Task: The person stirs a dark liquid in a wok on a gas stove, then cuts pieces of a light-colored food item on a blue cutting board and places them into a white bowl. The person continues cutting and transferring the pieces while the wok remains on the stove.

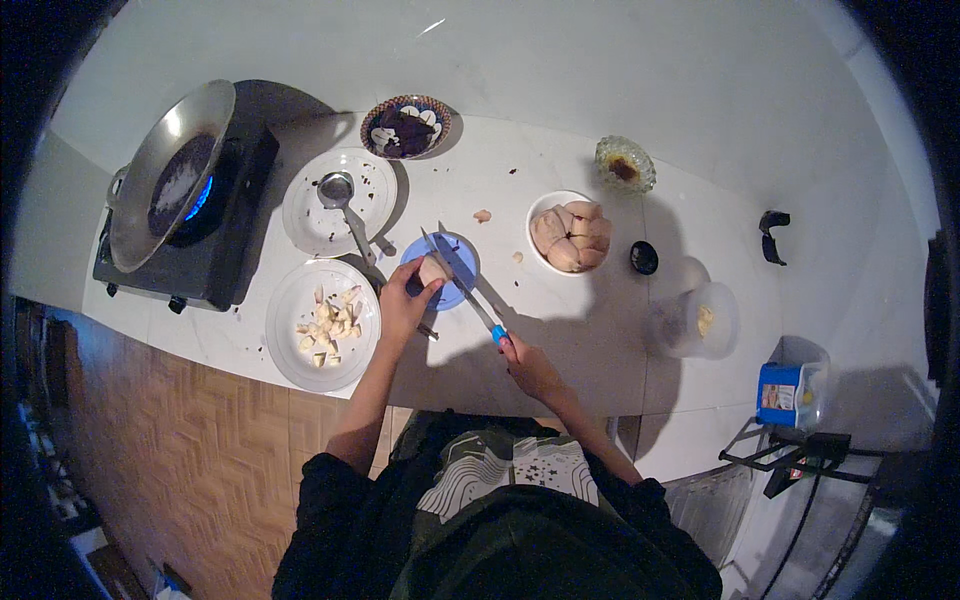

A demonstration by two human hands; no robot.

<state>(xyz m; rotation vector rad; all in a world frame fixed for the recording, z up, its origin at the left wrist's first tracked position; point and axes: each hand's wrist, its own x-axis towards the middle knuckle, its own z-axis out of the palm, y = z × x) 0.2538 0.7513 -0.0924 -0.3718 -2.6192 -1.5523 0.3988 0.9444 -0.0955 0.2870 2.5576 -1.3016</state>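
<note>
My left hand [405,298] pinches a rounded, pale pinkish-beige piece of food [433,270] over a small round blue board [452,300]. In my right hand [530,364] is a knife [476,302] with some blue at its handle. Its blade slants across the board, against or just beside the piece; which of the two I cannot tell. Left of my left hand, a white plate [290,345] bears several cut pale-yellow chunks [330,326]. A white bowl [533,222] beyond my right hand holds several rounded beige pieces [575,235] like the one in my fingers.
Left, a wok [172,200] sits over a blue flame on a black gas stove [235,240]. A ladle [346,205] lies on another white plate [308,165]. A patterned bowl [446,112], a glass dish [625,165], a black lid [643,258] and a clear tub [722,325] stand around.
</note>
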